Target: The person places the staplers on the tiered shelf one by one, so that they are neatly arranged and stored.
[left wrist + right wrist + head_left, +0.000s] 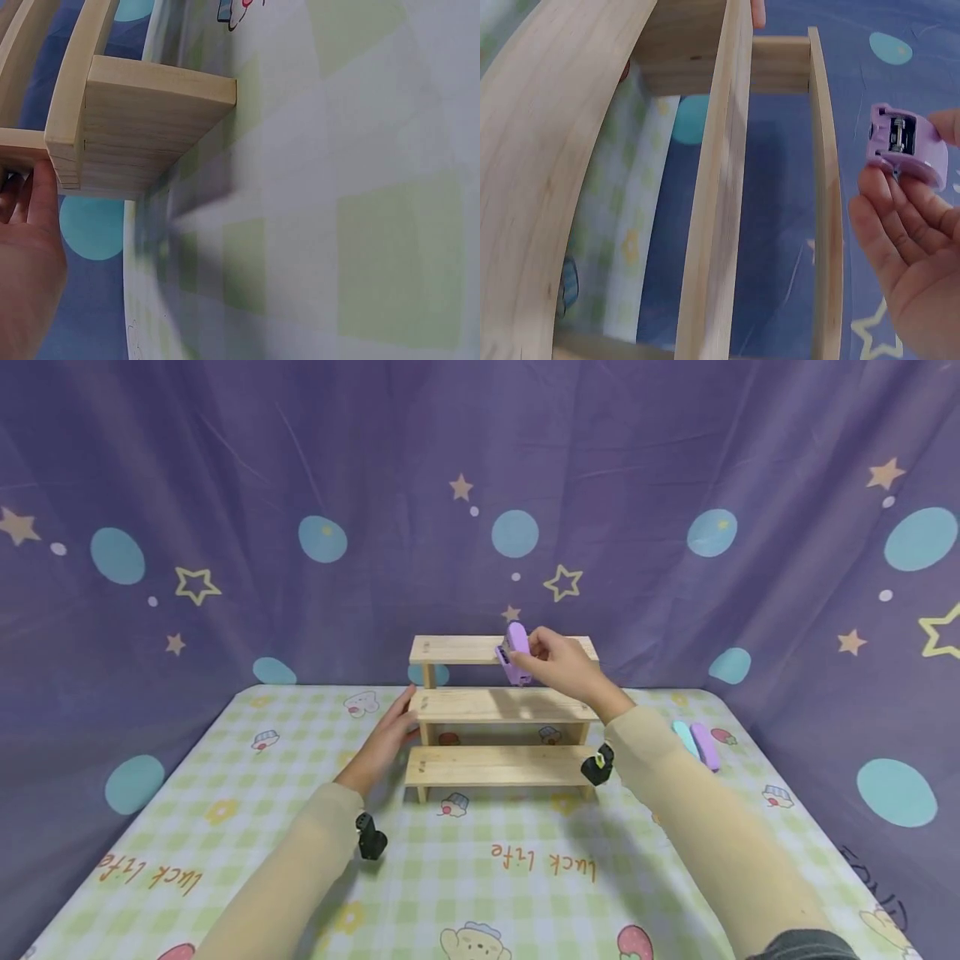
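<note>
"Purple stapler point(519, 653): where is it?"

"Pinched between thumb and fingers in the right hand point(561, 665), held up near the top tier point(456, 649) of the three-tier wooden rack point(495, 766), apart from its plank."

"And the left hand point(388, 732)?"

"Holding the rack's left end at the middle tier point(480, 706)."

"What stands on what?"

"The desk point(292, 777), covered in green check, bears the rack and, off to the right, a slim turquoise item point(686, 739) and a slim purple item point(705, 747), side by side; I can't tell what they are."

"Behind?"

"Purple-blue curtain point(405, 443), patterned with stars and dots."
</note>
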Demonstrator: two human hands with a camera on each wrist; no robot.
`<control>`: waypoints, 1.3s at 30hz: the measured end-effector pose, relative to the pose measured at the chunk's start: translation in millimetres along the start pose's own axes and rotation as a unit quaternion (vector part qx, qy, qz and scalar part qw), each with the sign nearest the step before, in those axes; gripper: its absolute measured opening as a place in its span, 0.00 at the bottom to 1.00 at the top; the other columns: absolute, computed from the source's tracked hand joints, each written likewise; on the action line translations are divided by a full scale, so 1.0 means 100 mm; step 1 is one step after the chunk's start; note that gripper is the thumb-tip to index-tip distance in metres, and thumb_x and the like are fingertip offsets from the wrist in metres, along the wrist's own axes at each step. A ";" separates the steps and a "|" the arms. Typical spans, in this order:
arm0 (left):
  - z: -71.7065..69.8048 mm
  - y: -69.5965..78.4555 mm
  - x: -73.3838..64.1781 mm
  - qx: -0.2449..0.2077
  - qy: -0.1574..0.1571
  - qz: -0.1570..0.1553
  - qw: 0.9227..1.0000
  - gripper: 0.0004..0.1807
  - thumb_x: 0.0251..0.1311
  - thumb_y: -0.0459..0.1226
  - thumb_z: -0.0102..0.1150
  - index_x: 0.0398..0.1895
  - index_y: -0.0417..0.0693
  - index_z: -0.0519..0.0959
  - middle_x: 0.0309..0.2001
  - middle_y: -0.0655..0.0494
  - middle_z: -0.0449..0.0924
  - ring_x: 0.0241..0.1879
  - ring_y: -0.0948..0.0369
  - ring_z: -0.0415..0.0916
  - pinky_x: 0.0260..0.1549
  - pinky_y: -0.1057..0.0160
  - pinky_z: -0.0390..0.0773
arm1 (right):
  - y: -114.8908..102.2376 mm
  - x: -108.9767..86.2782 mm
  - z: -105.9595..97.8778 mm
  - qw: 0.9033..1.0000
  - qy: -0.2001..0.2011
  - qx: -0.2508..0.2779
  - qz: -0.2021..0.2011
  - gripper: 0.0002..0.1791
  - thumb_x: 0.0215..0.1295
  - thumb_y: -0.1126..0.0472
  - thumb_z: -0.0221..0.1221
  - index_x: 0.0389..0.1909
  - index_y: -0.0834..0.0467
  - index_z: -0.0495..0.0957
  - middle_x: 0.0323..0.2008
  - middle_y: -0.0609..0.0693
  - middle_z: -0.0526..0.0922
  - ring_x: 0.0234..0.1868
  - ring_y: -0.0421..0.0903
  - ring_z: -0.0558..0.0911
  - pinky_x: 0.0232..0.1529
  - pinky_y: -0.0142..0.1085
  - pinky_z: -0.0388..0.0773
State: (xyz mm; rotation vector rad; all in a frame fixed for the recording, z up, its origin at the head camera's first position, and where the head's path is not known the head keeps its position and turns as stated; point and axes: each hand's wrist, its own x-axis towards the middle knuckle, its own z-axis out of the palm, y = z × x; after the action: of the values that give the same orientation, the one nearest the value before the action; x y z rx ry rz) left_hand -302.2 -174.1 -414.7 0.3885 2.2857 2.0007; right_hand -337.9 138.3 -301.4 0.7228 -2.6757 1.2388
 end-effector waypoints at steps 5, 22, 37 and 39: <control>-0.03 -0.01 -0.02 -0.002 -0.001 0.002 1.000 0.33 0.81 0.42 0.35 0.82 0.54 0.38 0.81 0.52 0.35 0.78 0.52 0.41 0.73 0.47 0.55 | -0.09 0.14 0.18 1.000 0.025 -0.001 0.011 0.20 0.68 0.42 0.60 0.37 0.56 0.73 0.35 0.51 0.82 0.36 0.48 0.78 0.33 0.39 0.77; -0.03 0.01 0.00 -0.003 -0.007 0.012 1.000 0.33 0.81 0.42 0.35 0.82 0.54 0.38 0.81 0.52 0.34 0.78 0.53 0.39 0.73 0.44 0.53 | -0.32 0.53 0.44 0.998 0.055 -0.001 0.024 0.22 0.68 0.42 0.61 0.34 0.58 0.72 0.32 0.51 0.79 0.30 0.45 0.75 0.27 0.34 0.72; 0.00 0.00 0.00 -0.007 -0.014 0.011 1.000 0.33 0.81 0.42 0.34 0.82 0.54 0.37 0.81 0.52 0.33 0.78 0.52 0.38 0.73 0.43 0.53 | -0.34 0.66 0.58 0.996 0.076 -0.011 0.045 0.21 0.70 0.43 0.60 0.34 0.58 0.72 0.31 0.51 0.77 0.30 0.45 0.73 0.29 0.34 0.70; 0.00 0.00 0.00 -0.006 -0.014 0.009 1.000 0.33 0.81 0.42 0.34 0.82 0.55 0.37 0.81 0.52 0.33 0.78 0.52 0.38 0.73 0.43 0.52 | -0.34 0.65 0.59 0.996 0.077 -0.012 0.047 0.21 0.70 0.43 0.60 0.34 0.58 0.72 0.31 0.51 0.76 0.30 0.45 0.73 0.30 0.34 0.71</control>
State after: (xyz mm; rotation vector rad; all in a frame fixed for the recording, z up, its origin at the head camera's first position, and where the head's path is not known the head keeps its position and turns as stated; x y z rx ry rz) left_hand -302.3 -174.1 -415.0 0.4353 2.2607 2.0048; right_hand -373.6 51.3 -298.6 0.4818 -2.6203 1.2282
